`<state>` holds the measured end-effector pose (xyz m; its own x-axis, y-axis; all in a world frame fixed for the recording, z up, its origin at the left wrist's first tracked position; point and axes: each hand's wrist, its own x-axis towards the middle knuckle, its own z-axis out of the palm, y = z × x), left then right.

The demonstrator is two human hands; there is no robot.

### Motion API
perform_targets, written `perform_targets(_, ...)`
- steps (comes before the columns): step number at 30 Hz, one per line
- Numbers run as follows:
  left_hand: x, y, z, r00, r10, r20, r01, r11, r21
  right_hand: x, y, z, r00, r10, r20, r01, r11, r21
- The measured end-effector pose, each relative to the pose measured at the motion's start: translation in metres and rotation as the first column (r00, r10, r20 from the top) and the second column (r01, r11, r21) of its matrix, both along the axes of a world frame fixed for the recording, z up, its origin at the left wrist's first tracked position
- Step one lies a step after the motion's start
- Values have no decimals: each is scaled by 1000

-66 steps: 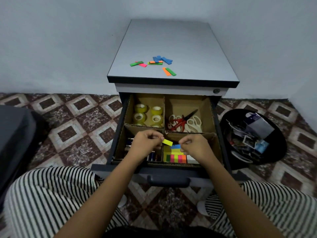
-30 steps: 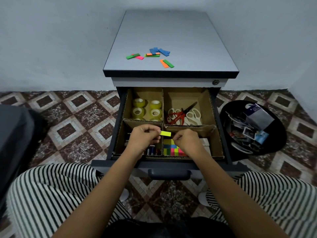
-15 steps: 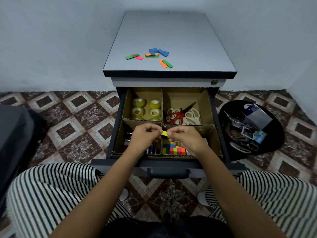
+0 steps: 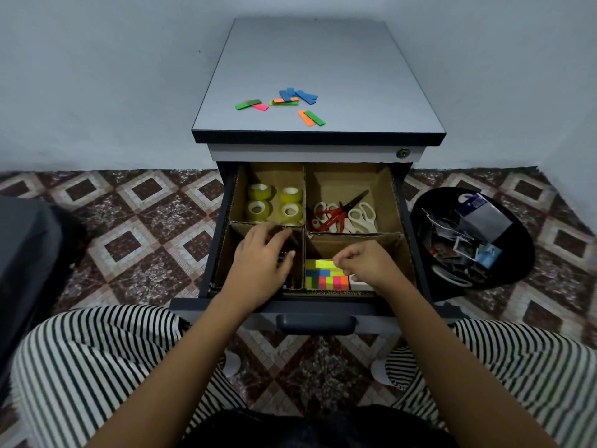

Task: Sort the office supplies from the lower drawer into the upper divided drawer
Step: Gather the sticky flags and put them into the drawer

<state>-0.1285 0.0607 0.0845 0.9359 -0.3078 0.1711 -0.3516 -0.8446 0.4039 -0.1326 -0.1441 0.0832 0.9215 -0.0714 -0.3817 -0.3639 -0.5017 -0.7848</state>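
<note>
Step, we judge: seating yellow flag (image 4: 324, 263) on the sticky-flag stack (image 4: 326, 281), front-right compartment of the upper drawer (image 4: 316, 310). Right hand (image 4: 365, 261) pinches its end; left hand (image 4: 263, 255) is slack over the front-left compartment. Next calls for a flat, squared release.

Yellow flag (image 4: 325, 263) flat atop coloured flags (image 4: 326, 282)

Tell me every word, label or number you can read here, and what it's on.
No text here can be read.
Packets in the black bin: any print is too blurred to read.
Lock: too small to tell whether it bears any mark.
Tape rolls, scissors, yellow flag, stacked flags, cabinet top: no lettering shows.
</note>
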Motion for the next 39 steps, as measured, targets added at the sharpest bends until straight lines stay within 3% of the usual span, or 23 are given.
perform_targets(4, 1, -1, 1, 993, 31, -118, -18, 994, 112, 5, 8, -2, 996, 86, -40, -90, 988, -128)
perform_targets(9, 2, -1, 0, 959, 56, -278, -29, 995, 100, 7, 18, -4, 990, 131, -53, -141, 954, -265)
perform_targets(24, 1, -3, 1, 953, 74, -294, -21, 984, 179, 11, 26, -15, 977, 215, -12, -194, 858, -475)
perform_targets(39, 1, -3, -2, 959, 70, -274, -22, 984, 175, 9, 24, -18, 969, 247, 3, -216, 851, -479)
